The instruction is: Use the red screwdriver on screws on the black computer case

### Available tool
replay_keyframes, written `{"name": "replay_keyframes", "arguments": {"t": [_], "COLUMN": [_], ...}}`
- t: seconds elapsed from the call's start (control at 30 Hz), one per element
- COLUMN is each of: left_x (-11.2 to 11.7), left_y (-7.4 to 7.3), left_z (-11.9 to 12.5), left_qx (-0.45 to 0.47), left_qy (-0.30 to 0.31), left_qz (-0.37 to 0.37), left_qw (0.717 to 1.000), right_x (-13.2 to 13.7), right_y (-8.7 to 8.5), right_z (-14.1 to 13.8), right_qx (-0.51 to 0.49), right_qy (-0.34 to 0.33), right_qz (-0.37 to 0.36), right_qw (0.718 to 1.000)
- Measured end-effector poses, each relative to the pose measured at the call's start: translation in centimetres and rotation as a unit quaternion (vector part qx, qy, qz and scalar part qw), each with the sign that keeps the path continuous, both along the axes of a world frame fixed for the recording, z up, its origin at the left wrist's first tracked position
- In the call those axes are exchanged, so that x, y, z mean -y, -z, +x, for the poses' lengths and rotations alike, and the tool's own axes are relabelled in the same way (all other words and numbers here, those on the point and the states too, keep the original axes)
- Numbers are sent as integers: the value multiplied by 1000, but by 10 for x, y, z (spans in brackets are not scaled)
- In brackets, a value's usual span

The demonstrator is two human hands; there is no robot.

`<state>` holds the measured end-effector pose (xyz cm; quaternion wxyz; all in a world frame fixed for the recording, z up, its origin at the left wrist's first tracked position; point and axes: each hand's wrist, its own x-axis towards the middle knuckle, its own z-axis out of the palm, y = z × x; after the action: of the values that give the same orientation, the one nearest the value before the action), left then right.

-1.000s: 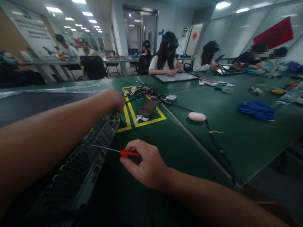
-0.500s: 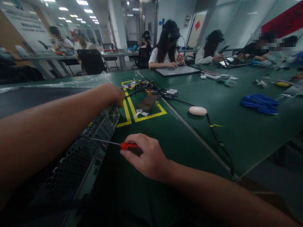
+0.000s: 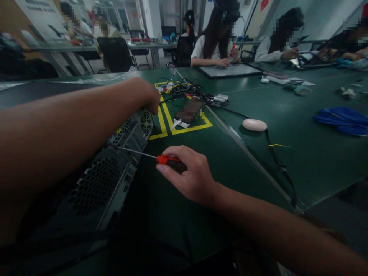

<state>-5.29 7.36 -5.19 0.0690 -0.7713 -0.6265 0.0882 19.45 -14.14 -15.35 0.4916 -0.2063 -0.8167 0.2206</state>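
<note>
Both hands sit higher and further right in view than a second ago; their grips are unchanged.
Right hand (image 3: 194,178) is clamped on the screwdriver (image 3: 168,160), whose tip is against the rear panel of the case (image 3: 109,184) lying on the table (image 3: 218,161). Left hand (image 3: 149,97) curls over the case's far corner, its forearm hiding the top. Beyond lie cables (image 3: 184,88), a pink mouse (image 3: 254,124) and a blue cloth (image 3: 342,119).

On my green table (image 3: 301,161), a tangle of cables (image 3: 184,87) lies at the far end of a yellow taped rectangle (image 3: 192,128). To the right, a black cord (image 3: 280,168) meets a pale oval puck (image 3: 254,124), with a blue cloth (image 3: 342,119) further out. Opposite me, seated people (image 3: 215,42) work over a grey board (image 3: 230,71).
</note>
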Motion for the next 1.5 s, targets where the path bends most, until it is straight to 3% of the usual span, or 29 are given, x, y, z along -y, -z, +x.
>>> {"name": "replay_keyframes", "arguments": {"t": [0.17,0.23,0.33,0.47,0.63,0.93,1.5], "left_x": [14,13,13,21,25,26,24], "left_y": [3,-6,-25,-38,-37,-35,-35], "left_z": [-9,1,26,44,41,42,40], "left_qx": [7,-27,-175,-212,-206,-226,-232], "left_qy": [0,-24,-68,-65,-66,-60,-38], "left_qz": [-19,-52,-118,-117,-122,-116,-103], "left_qw": [1000,998,975,968,969,965,966], "right_x": [1,1,2,1,2,0,0], "right_y": [-2,-4,-4,-3,0,1,0], "right_z": [0,0,1,0,-3,-4,-4], "right_qx": [-11,-4,21,31,0,44,11], "right_qy": [-10,-12,-12,-27,-40,-23,-35], "right_qz": [-4,-17,-43,-53,-57,-69,-32], "right_qw": [1000,1000,999,998,998,996,999]}}
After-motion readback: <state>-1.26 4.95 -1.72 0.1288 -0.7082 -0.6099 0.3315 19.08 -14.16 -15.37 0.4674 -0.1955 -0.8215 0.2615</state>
